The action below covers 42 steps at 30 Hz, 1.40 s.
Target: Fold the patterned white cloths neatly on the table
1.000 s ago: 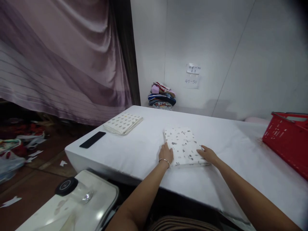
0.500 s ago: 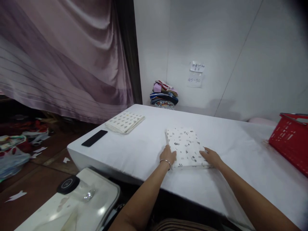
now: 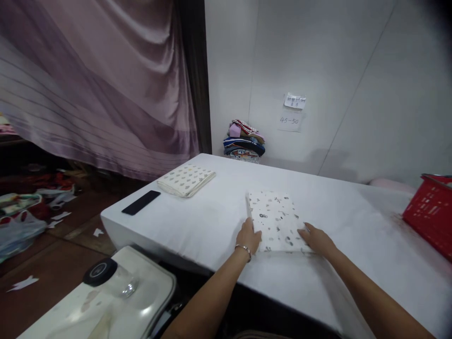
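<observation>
A folded white cloth (image 3: 277, 220) with small dark printed figures lies flat on the white-covered table (image 3: 219, 212) before me. My left hand (image 3: 249, 237), with a bracelet at the wrist, grips its left edge, thumb on top and fingers along the side. On the opposite side my right hand (image 3: 318, 239) holds the right edge in the same way. The fingers under the edges are partly hidden. Farther left on the table is another folded cloth (image 3: 186, 180), cream with a grey pattern.
A dark flat slab (image 3: 141, 202) lies near the table's left edge. At the right stands a red basket (image 3: 429, 216). A clear jar with a black lid (image 3: 100, 272) lies on a pale surface at lower left. Stacked fabrics (image 3: 244, 143) rise behind the table, by the wall.
The view has shifted slightly, so the table and its things appear a little lower and farther right. Both hands stay at the sides of the printed cloth.
</observation>
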Each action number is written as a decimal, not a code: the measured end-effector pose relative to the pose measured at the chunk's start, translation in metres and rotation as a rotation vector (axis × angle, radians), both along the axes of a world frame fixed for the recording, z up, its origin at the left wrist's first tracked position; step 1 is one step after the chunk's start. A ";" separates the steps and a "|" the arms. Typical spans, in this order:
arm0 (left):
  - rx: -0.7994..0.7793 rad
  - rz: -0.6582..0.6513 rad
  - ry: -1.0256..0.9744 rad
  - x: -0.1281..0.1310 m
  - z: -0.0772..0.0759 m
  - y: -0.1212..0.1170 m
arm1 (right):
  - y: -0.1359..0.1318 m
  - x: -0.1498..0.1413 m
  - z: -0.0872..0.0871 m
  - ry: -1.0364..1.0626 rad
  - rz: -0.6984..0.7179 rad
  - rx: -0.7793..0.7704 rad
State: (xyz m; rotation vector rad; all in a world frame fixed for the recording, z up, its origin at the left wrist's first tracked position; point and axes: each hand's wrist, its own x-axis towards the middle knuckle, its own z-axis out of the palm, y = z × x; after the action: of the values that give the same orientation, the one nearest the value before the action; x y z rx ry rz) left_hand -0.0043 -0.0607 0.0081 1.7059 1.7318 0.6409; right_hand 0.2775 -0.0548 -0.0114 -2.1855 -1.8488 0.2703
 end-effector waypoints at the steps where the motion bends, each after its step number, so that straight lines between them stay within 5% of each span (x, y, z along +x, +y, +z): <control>1: 0.002 -0.003 -0.009 0.000 -0.002 0.000 | -0.001 -0.003 0.002 -0.053 0.036 0.013; 6: 0.030 0.003 -0.044 -0.001 -0.008 -0.001 | -0.010 -0.037 0.012 -0.101 0.326 0.271; 15: -0.019 0.022 -0.098 -0.011 -0.007 0.020 | -0.040 -0.104 -0.002 -0.107 0.707 0.163; 20: -0.053 0.051 -0.091 -0.014 -0.001 0.061 | -0.042 -0.105 -0.016 -0.190 0.728 0.263; 28: -0.050 0.114 -0.141 -0.012 -0.002 0.130 | -0.044 -0.107 -0.015 -0.241 0.726 0.309; 42: -0.132 0.157 -0.096 -0.001 0.003 0.171 | -0.044 -0.109 -0.017 -0.191 0.722 0.330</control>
State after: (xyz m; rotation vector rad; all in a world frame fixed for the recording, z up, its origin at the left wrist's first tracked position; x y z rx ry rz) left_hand -0.0050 0.1102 0.0108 1.4378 1.8101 0.6509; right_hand 0.1688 -0.0987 -0.0283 -1.3063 -2.5178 -0.1152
